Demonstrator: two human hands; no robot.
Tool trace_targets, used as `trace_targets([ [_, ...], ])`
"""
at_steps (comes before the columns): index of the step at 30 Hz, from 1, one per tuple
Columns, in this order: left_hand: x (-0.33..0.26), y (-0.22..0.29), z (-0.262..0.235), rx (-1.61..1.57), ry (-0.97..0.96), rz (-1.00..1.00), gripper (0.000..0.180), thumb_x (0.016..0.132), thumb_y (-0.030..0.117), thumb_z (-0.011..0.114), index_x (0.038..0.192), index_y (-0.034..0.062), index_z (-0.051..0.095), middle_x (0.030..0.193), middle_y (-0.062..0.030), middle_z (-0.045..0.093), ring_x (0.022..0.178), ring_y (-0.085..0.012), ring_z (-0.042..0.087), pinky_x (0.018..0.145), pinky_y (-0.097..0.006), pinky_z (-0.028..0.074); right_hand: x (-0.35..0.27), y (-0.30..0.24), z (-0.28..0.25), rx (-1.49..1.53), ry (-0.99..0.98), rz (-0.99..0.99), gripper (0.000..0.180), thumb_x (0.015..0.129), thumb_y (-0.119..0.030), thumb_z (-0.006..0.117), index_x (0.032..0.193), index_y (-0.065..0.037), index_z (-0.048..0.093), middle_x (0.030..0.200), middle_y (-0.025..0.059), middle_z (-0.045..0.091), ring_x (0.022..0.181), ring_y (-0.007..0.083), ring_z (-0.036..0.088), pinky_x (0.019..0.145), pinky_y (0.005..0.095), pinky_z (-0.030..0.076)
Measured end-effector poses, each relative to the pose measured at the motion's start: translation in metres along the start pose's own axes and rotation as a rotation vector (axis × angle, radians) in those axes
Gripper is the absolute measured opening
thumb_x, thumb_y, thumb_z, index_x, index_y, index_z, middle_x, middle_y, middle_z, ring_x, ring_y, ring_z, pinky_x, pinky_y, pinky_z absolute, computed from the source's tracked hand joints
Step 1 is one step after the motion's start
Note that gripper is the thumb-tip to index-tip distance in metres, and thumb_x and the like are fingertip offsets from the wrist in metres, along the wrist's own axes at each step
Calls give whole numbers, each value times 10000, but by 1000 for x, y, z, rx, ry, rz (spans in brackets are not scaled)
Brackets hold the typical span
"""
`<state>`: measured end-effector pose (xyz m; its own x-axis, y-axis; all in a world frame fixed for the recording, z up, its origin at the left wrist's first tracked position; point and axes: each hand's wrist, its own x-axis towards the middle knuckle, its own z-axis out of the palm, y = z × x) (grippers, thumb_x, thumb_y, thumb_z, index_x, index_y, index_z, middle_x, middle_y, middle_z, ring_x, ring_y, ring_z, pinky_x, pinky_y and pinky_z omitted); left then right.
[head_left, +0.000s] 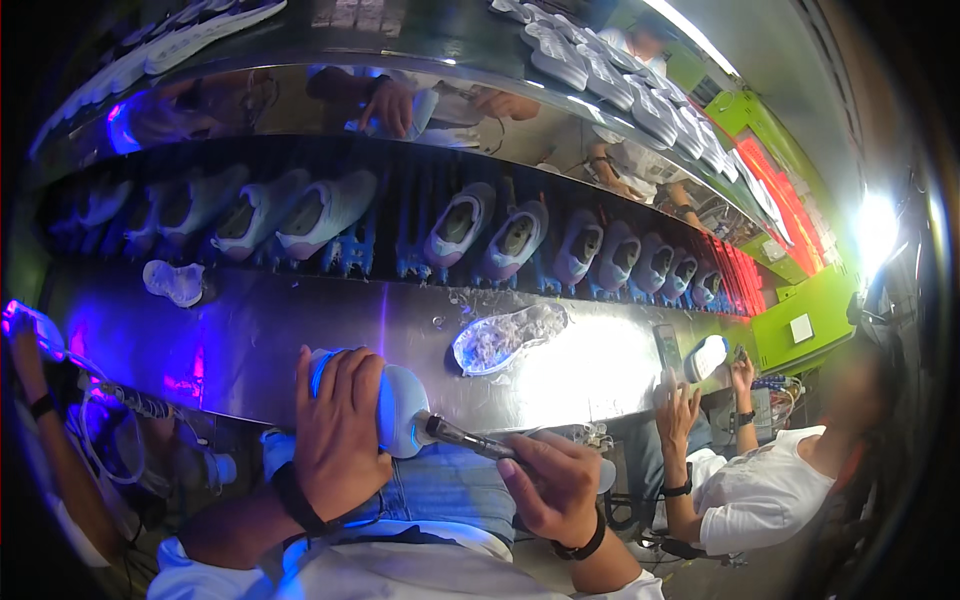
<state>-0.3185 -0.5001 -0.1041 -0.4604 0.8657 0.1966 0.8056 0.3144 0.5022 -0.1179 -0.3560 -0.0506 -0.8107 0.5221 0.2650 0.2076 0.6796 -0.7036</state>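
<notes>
My left hand (pixel 345 415) is closed around a pale shoe (pixel 403 408) glowing blue under the light, held over my lap at the bench's near edge. Part of the shoe is hidden behind my fingers. Between the fingers and thumb of my right hand (pixel 555 482) is a slim dark metal pen-like tool (pixel 478 440). Its tip meets the shoe's right end, or comes very close to it; I cannot tell which.
On the metal bench (pixel 300 315) lie a sole-shaped tray (pixel 510 338) with crumpled clear scraps and a small pale sole-shaped piece (pixel 173 283). Pale shoes (pixel 460 225) line the rack behind; soles (pixel 605 80) fill the upper shelf. Co-workers sit either side, the right one near another shoe (pixel 708 357).
</notes>
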Motion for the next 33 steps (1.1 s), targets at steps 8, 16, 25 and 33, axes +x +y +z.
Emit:
trace_targets([
  [8,17,-19,-9,-47,18,-9,906,560,77,824,1369,27,420,1334,-191,520,1298,-393,493,1182,-659,247,36,31,9,87,-97,-103,215,836,-100,764,1021,7,750,708,102,657,543,206,609,510,307,464],
  [16,35,-32,-23,-146,37,-6,759,606,45,806,1302,29,503,1252,-194,587,1211,-413,551,1075,-517,406,57,51,47,387,-73,-33,242,903,-148,702,1037,48,749,759,135,667,656,214,622,627,325,467],
  [25,52,-50,-37,-271,-31,-21,595,652,101,865,1197,25,636,1153,-173,675,1096,-370,656,965,-454,519,74,57,87,502,21,-137,201,921,-79,711,1080,38,747,748,108,647,611,171,572,566,305,436],
  [33,64,-62,-56,-214,-219,3,649,645,136,896,1230,20,641,1204,-174,671,1094,-351,672,986,-431,526,67,63,115,539,34,-98,195,925,-89,710,1081,23,747,740,107,633,612,179,567,570,316,441],
])
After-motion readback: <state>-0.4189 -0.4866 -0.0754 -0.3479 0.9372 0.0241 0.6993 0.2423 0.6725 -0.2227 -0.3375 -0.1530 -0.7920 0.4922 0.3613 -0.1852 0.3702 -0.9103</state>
